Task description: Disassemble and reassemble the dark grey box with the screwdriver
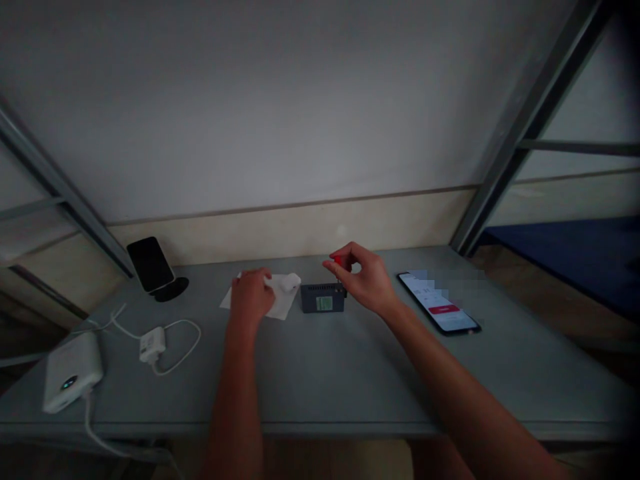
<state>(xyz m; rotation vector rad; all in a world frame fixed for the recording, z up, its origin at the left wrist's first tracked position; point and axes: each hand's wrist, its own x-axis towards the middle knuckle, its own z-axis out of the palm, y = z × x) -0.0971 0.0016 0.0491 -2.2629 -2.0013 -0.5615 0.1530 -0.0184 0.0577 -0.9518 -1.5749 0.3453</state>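
A small dark box (323,299) with a pale label and slots along its top edge stands near the middle of the desk. Just above its right end, my right hand (363,273) pinches a small red-handled tool (338,260) between thumb and forefinger; its lower end is hard to make out. To the left of the box lies a white sheet of paper (283,308), with a small white lump (290,283) on its far right corner. My left hand (254,293) rests over the sheet's left part, fingers curled and their tips hidden.
A smartphone (437,303) with a lit screen lies to the right. At the left are a dark-screened device on a stand (151,265), a white adapter (152,343) with a looping cable, and a white power bank (74,372). Metal posts (520,140) frame the grey desk (320,380).
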